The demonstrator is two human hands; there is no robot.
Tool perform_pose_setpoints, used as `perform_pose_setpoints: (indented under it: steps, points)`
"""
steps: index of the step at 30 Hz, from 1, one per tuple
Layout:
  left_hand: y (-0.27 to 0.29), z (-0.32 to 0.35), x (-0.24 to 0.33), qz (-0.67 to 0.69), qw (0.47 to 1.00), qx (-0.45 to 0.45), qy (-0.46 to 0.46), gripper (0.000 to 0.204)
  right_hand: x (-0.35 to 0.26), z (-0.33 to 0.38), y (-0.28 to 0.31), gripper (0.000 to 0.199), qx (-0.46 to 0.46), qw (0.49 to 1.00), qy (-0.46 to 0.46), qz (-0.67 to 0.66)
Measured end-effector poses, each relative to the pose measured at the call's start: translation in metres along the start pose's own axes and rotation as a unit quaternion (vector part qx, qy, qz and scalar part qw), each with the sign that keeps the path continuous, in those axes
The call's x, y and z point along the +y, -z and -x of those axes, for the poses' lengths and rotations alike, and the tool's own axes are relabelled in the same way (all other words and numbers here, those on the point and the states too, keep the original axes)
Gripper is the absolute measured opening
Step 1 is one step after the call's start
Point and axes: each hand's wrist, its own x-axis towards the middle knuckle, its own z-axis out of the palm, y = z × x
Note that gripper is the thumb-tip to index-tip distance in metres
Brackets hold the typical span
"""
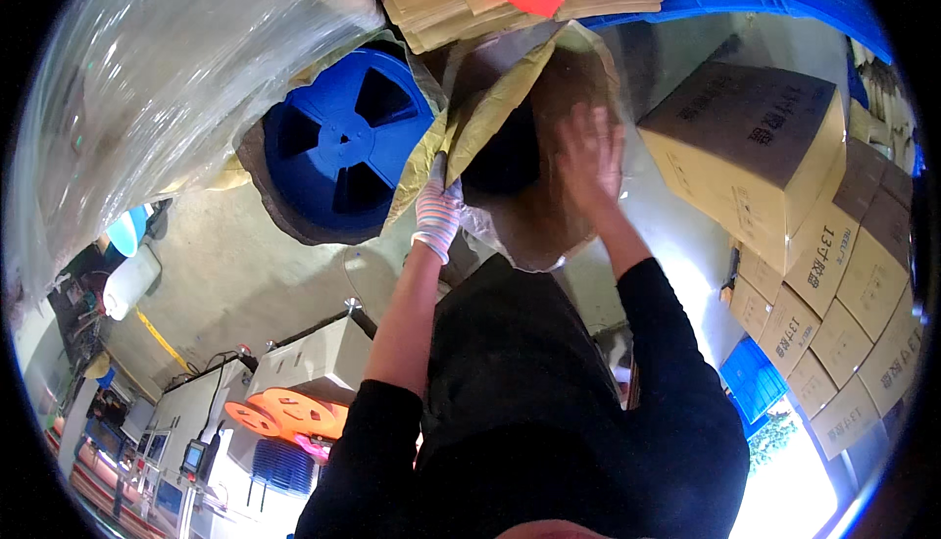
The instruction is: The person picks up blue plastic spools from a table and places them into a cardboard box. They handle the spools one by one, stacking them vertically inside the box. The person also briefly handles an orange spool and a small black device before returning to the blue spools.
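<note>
Left hand [438,208], gloved, pinches edge of yellowish bag [490,108]. Right hand [591,152], bare, fingers spread, pressed inside clear plastic liner [534,235]. Blue reel [338,147] just beside bag.

Dim; low-right glare; fisheye-bent edges

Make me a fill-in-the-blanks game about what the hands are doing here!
1. The left hand wears a striped ____.
2. The right hand is ____, with no covering on it.
3. The big plastic reel beside the yellowish bag is coloured ____.
4. The boxes stacked at the right are made of ____.

Missing words: glove; bare; blue; cardboard
</note>
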Motion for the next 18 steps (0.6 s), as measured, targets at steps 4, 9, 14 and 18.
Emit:
perform_pose_setpoints:
  steps: [4, 9, 14, 18]
  points:
    - [0.005, -0.019, -0.008, 0.382, 0.895, 0.077, 0.218, 0.028, 0.083, -0.007, -0.008, 0.061, -0.007, 0.945, -0.306, -0.111]
    - [-0.009, -0.009, -0.028, -0.379, 0.915, -0.018, -0.139, 0.043, 0.127, -0.037, -0.023, 0.035, -0.043, 0.912, -0.285, -0.291]
    - [-0.059, 0.043, 0.042, -0.108, 0.991, -0.078, 0.022, 0.06, 0.141, -0.032, 0.019, 0.025, 0.043, 0.878, -0.297, -0.372]
    - [-0.06, 0.041, 0.032, -0.177, 0.979, 0.03, -0.1, 0.056, 0.123, -0.081, 0.044, 0.033, 0.022, 0.922, -0.217, -0.319]
